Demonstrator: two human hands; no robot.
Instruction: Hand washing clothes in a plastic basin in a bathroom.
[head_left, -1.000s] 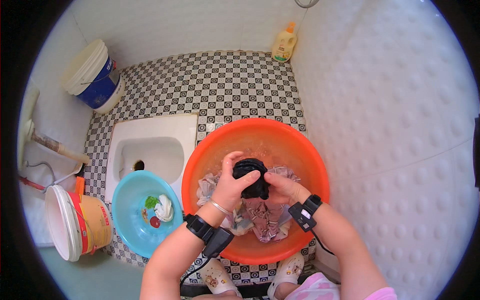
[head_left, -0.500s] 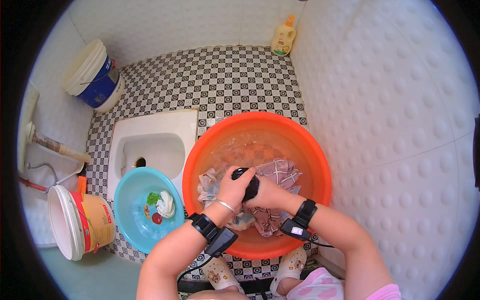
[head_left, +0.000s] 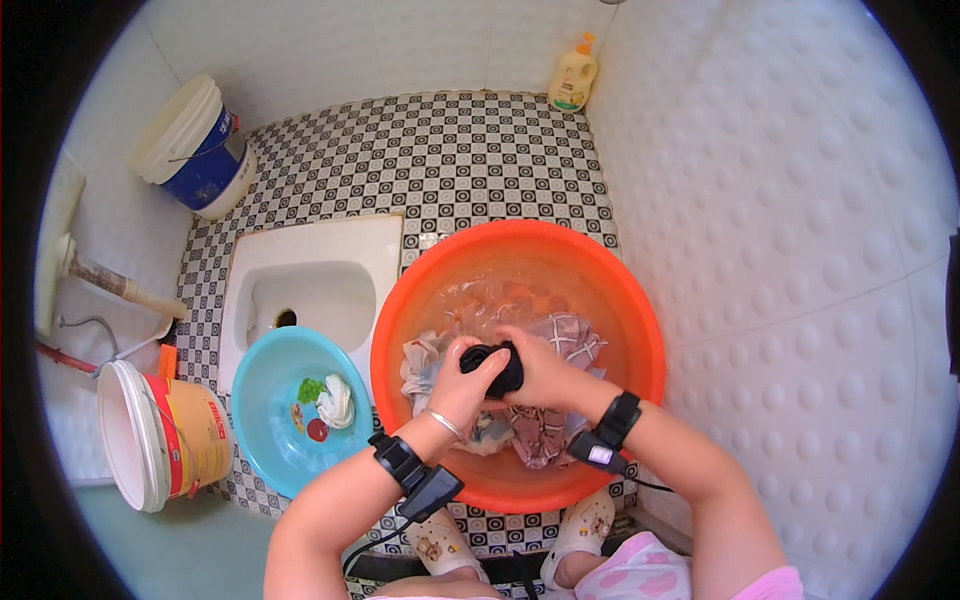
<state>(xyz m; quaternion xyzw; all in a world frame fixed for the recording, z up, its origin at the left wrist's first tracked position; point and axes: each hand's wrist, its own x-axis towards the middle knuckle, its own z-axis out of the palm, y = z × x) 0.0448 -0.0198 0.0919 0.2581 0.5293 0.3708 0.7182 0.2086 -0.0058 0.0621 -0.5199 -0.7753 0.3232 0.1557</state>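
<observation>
A wet, bunched black cloth (head_left: 494, 368) is gripped between my two hands over the orange basin (head_left: 650, 345). My left hand (head_left: 460, 385) is closed on its left side, thumb across the top; a silver bangle circles that wrist. My right hand (head_left: 537, 370) is closed on the right side of the cloth. Below them, water in the basin holds a pinkish-brown checked cloth (head_left: 545, 435) and a pale cloth (head_left: 422, 355), both partly hidden by my hands. The exact kind of black garment cannot be made out.
Left of the basin, a light-blue basin (head_left: 262, 440) holds a wrung white cloth (head_left: 335, 402). Behind it lies a squat toilet (head_left: 390, 250). Buckets, one blue-and-white (head_left: 205, 150) and one yellow-and-red (head_left: 195, 435), stand at left. A pump bottle (head_left: 573, 78) sits in the far corner, beside the right wall (head_left: 780, 220).
My hands have turned and shifted slightly around the black cloth, showing more of it between them. The view has moved a little; the basins stay put.
</observation>
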